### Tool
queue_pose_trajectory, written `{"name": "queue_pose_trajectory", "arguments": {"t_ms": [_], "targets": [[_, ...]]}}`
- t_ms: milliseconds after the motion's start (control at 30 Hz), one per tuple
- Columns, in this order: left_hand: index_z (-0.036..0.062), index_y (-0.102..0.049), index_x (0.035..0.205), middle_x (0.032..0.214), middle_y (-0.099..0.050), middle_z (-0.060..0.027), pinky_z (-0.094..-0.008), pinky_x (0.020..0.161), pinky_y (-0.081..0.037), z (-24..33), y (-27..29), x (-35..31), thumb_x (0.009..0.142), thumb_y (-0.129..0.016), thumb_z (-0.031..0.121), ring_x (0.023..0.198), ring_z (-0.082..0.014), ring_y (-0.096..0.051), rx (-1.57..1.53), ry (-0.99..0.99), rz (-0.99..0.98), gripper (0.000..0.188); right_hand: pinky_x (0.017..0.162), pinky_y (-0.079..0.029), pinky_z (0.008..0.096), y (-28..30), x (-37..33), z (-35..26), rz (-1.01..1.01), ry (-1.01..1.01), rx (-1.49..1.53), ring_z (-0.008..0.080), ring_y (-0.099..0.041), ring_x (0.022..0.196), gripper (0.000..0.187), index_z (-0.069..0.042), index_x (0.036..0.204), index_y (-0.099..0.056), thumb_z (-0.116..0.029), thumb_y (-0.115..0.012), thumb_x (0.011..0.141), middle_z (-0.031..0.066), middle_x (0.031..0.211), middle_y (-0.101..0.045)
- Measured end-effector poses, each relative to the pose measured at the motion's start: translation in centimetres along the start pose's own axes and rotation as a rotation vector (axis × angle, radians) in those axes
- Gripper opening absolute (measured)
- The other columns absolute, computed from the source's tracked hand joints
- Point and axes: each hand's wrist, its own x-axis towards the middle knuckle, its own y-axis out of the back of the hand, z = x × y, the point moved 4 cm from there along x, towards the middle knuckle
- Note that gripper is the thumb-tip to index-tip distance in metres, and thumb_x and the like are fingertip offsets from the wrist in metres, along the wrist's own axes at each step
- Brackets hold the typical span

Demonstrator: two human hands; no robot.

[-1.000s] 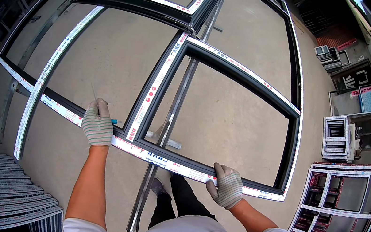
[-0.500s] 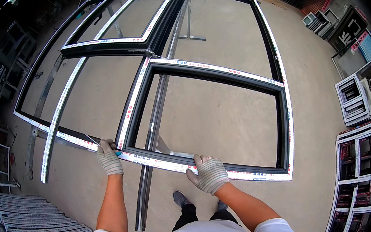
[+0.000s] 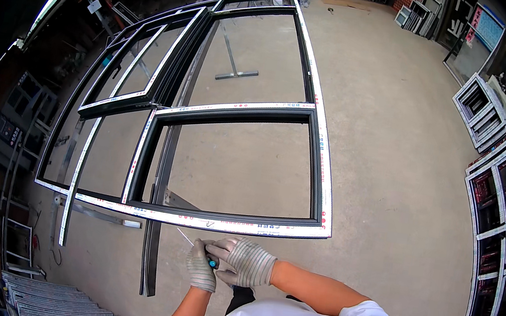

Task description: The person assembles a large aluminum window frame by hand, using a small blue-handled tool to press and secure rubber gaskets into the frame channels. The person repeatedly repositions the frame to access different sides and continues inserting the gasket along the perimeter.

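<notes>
My left hand [image 3: 201, 267], in a striped work glove, is closed around a screwdriver [image 3: 212, 263] with a teal handle. Its thin shaft points up and left toward the window frame. My right hand [image 3: 248, 263], gloved alike, is beside it with thumb and fingers apart, the fingertips reaching over the left hand by the handle. Whether they touch the handle is hard to see. Just beyond both hands lies the large black window frame [image 3: 230, 225], its faces covered with printed white protective film. Neither hand touches it.
Metal supports [image 3: 150, 260] hold the frame up, one bar jutting toward me. A smaller sash [image 3: 138, 100] sits on its left part. More frames lean at the right [image 3: 495, 221], and a stack of profiles [image 3: 61, 302] lies at lower left.
Both hands have come off the frame's near edge and drawn together before my body. The screwdriver came along in my left hand. My view has shifted, putting the frame farther left.
</notes>
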Motion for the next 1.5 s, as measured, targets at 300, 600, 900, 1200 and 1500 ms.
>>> {"name": "queue_pose_trajectory", "arguments": {"t_ms": [300,600,900,1200,1500], "targets": [[0.0001,-0.072,0.104,0.093,-0.068,-0.0068,-0.0332,0.081,-0.051,-5.5,-24.0,-9.8,0.111,-0.041,0.047,0.087,-0.0165,-0.061,0.054,0.042,-0.425,0.056,0.087,-0.056,0.0476,14.3,-19.5,-0.5,0.354,-0.253,-0.248,0.0371,-0.069,0.095,0.047,0.001,0.120,-0.067,-0.021,-0.072,0.079,0.0193,0.110,-0.070],[0.0024,-0.071,0.105,0.094,-0.069,-0.0061,-0.0307,0.083,-0.054,-5.1,-38.2,-13.3,0.113,-0.037,0.048,0.087,-0.0133,-0.061,0.158,-0.033,-0.688,0.058,0.081,-0.053,0.0483,22.5,-27.8,2.2,0.744,-0.300,-0.436,0.0363,-0.066,0.088,0.031,-0.001,0.104,-0.068,-0.016,-0.074,0.078,0.0152,0.097,-0.070],[0.0023,-0.069,0.115,0.098,-0.069,-0.0080,-0.0324,0.081,-0.053,-7.0,-50.0,-7.6,0.112,-0.035,0.052,0.088,-0.0156,-0.062,0.274,0.008,-0.763,0.061,0.085,-0.052,0.0471,31.5,-30.7,13.5,0.571,-0.364,-0.280,0.0363,-0.065,0.092,0.027,-0.004,0.110,-0.066,-0.011,-0.072,0.085,0.0151,0.103,-0.070],[0.0036,-0.068,0.111,0.085,-0.064,-0.0018,-0.0276,0.068,-0.051,-3.8,-66.8,-3.1,0.113,-0.036,0.048,0.074,-0.0098,-0.056,0.262,0.042,-0.901,0.054,0.087,-0.054,0.0456,46.7,-33.1,21.8,0.599,-0.442,-0.291,0.0361,-0.066,0.099,0.027,-0.005,0.116,-0.065,-0.009,-0.071,0.090,0.0152,0.109,-0.070],[0.0042,-0.068,0.110,0.083,-0.062,-0.0025,-0.0285,0.069,-0.050,-3.3,-74.8,3.3,0.112,-0.039,0.049,0.074,-0.0110,-0.055,0.306,-0.015,-0.671,0.053,0.081,-0.056,0.0427,55.7,-31.3,32.2,0.426,-0.417,-0.151,0.0326,-0.068,0.093,0.025,-0.006,0.116,-0.066,-0.011,-0.070,0.092,0.0155,0.105,-0.071]]}}
